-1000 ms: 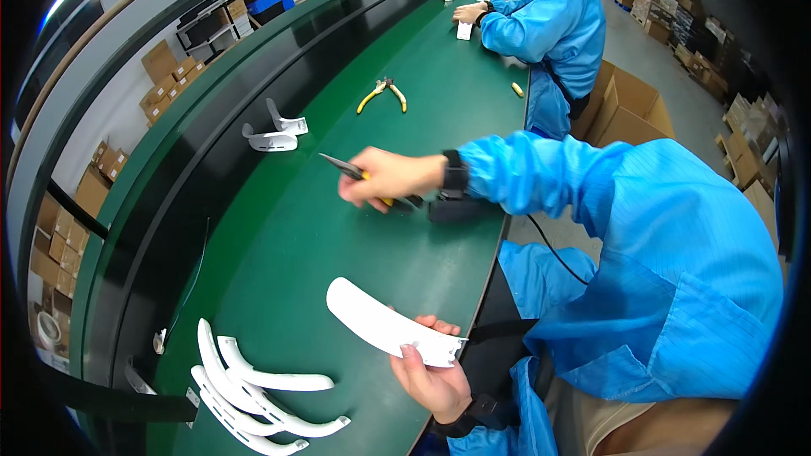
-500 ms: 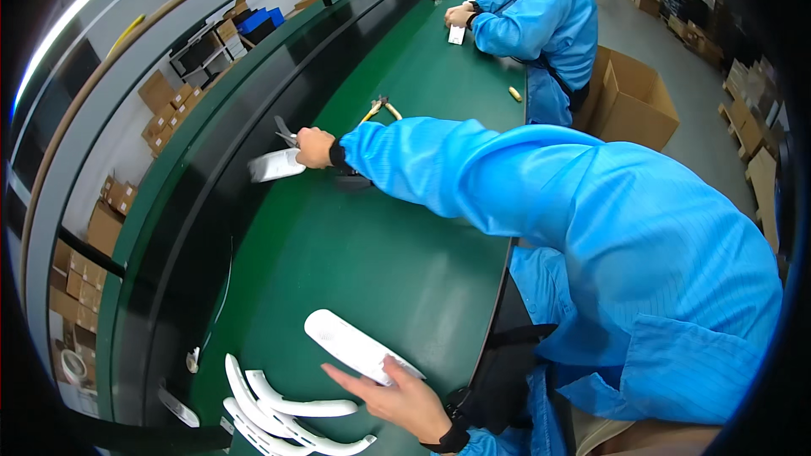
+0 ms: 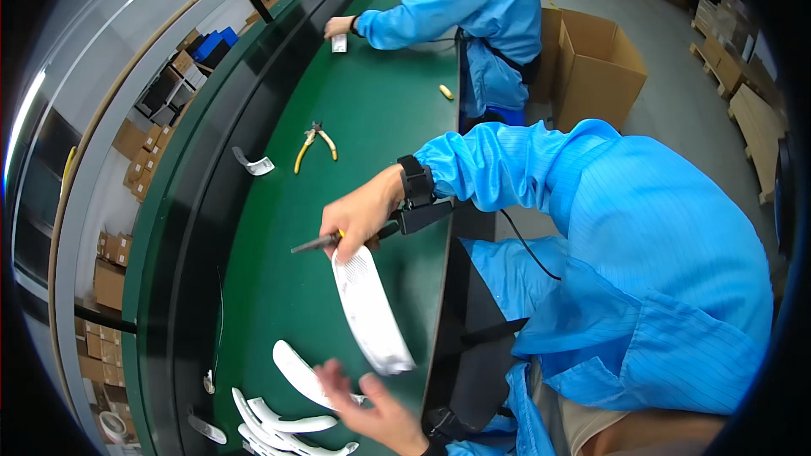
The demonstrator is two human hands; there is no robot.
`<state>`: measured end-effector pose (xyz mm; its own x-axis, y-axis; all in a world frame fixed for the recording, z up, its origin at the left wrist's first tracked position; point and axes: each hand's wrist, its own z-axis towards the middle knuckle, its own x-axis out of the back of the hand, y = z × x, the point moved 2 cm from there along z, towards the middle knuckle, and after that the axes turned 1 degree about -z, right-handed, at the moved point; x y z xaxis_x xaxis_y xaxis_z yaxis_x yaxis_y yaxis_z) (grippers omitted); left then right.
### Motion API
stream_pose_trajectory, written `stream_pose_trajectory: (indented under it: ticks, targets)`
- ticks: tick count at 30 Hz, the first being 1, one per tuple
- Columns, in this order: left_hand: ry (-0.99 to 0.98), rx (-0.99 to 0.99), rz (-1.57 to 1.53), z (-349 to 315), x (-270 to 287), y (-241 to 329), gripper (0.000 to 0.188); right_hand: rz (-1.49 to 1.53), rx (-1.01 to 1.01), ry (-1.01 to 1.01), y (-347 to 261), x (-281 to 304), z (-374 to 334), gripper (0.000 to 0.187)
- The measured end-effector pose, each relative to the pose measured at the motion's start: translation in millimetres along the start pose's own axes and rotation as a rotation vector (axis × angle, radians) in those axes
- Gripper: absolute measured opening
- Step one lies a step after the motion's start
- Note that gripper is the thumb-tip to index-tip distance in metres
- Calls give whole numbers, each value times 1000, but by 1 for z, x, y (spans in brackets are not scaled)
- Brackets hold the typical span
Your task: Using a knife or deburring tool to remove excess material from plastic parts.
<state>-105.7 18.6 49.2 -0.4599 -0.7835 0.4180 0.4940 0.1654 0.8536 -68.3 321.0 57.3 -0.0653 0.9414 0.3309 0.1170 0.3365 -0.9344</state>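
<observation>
My right hand [image 3: 363, 215], with a dark device strapped at its wrist, is closed around the upper end of a curved white plastic piece [image 3: 372, 312] with rows of small slots. A pointed metal hand tool [image 3: 314, 243], with a bit of yellow showing, sticks out of the same grip; its handles are hidden. Below, my left hand [image 3: 384, 418] is open, fingers apart and slightly blurred. It overlaps the end of another white plastic piece [image 3: 296, 367]; whether it touches that cannot be told. Several curved white strips [image 3: 291, 424] lie heaped beside it.
Pliers with yellow handles [image 3: 315, 132] lie on the green work surface [image 3: 380, 93]. A white curved piece [image 3: 258, 167] sits against the dark side rail. A short yellow object [image 3: 446, 92] lies near the edge. Beyond, a blue-sleeved co-worker [image 3: 439, 4] works by a cardboard box [image 3: 604, 76].
My right hand has come back from the rail toward my left hand and now holds a slotted white piece. A white piece shows by the rail. The view has shifted.
</observation>
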Motion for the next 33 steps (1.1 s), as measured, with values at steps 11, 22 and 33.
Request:
stream_pose_trajectory:
  ticks: [11,22,33]
  targets:
    - [-482,530,-1334,-107,-104,-37,80,26,118,262,22,-70,-20,35]
    - [-480,643,-1515,-105,-125,-42,70,126,333,425,27,-85,-48,26]
    - [-100,894,-1196,-116,-132,-35,69,207,291,412,-8,-144,-53,30]
